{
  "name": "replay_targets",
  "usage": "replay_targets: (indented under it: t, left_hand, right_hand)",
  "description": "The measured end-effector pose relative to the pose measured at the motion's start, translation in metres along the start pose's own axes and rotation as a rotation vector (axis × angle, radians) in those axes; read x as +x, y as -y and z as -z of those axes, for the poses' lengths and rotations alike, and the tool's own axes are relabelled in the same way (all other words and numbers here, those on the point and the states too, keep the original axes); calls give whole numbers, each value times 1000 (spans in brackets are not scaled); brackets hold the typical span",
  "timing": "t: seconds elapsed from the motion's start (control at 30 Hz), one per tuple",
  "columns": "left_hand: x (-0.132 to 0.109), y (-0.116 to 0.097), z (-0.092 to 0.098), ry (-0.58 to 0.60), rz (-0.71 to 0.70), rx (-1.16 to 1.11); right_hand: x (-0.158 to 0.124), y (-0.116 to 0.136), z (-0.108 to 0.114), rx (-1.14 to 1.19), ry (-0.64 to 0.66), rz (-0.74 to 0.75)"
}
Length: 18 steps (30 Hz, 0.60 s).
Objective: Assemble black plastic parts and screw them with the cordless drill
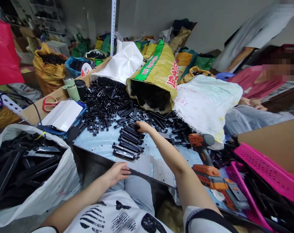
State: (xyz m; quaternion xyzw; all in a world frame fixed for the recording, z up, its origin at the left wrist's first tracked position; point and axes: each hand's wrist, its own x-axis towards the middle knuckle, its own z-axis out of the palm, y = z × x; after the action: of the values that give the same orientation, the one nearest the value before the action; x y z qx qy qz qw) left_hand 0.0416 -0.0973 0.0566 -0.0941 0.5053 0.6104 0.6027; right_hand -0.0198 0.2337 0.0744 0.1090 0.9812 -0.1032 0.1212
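A row of long black plastic parts (pixel 129 140) lies side by side on the pale blue tabletop (pixel 91 142). At the row's far end is my right hand (pixel 142 127), its fingers curled closed on one black plastic part; the fingertips are partly hidden. My left hand (pixel 117 174) rests near the table's front edge, fingers stretched out and holding nothing. Behind the row spreads a heap of smaller black plastic pieces (pixel 102 106). More black parts spill around a yellow-green woven sack (pixel 154 77) lying with its mouth towards me.
An orange cordless drill (pixel 207 174) stands at the right beside pink baskets (pixel 270 168). White sacks (pixel 207 100) border the heap. Red scissors (pixel 50 103), a green bottle (pixel 71 89) and white paper (pixel 62 115) sit left. A white bag (pixel 66 181) holds black parts. People are at right.
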Motion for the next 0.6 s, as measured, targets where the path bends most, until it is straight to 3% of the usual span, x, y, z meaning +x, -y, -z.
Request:
replay_targets:
  t: [0.13, 0.27, 0.33, 0.5, 0.6]
  left_hand:
    - [7, -4, -7, -58, 79, -155]
    - [24, -9, -20, -233, -16, -284]
    - [33, -14, -28, -241, -58, -327]
    - [40, -17, -44, -242, -277, -419]
    - [39, -12, -48, -256, -374, -456]
  right_hand:
    - [-2, -3, 15, 118, 100, 21]
    - [-3, 11, 9, 504, 150, -133]
    - [-7, 22, 0, 630, 128, -146]
    - [-25, 41, -11, 726, 221, -102]
    - [-38, 46, -11, 746, 199, -29]
